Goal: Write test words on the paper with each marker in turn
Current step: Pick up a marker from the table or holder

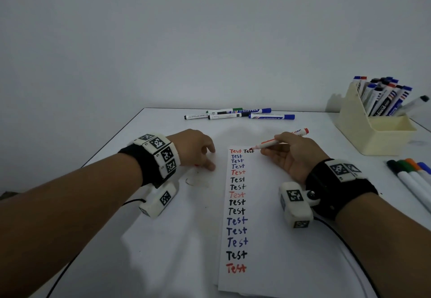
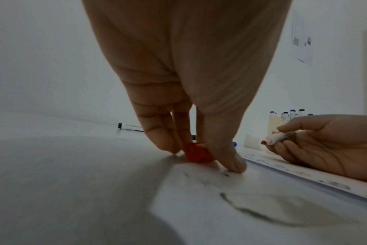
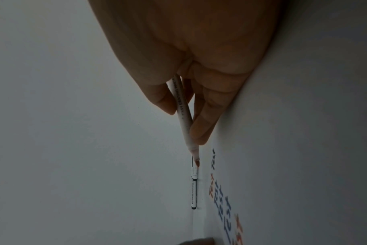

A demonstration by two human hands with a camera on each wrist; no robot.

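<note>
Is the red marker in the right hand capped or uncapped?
Uncapped. The red marker in the right hand shows a bare red tip over the paper; the left hand holds a red cap on the table.

I count one strip of paper [image 1: 261, 204] under my hands. On it stand sixteen words reading "Test" [image 1: 237, 220]: fifteen in a column and one more beside the top one. Four of them are red, five blue, and seven black, as far as the dim light lets me tell.

One uncapped red marker [image 1: 279, 139] sits in my right hand [image 1: 292, 155], and one red cap [image 2: 197, 153] sits at the fingertips of my left hand [image 1: 193, 150].

Four capped markers [image 1: 240, 113] lie loose at the far edge of the table. One cream holder [image 1: 373, 129] stands at the right, its markers too crowded to count. Four more markers [image 1: 410, 176] lie near the right edge.
</note>
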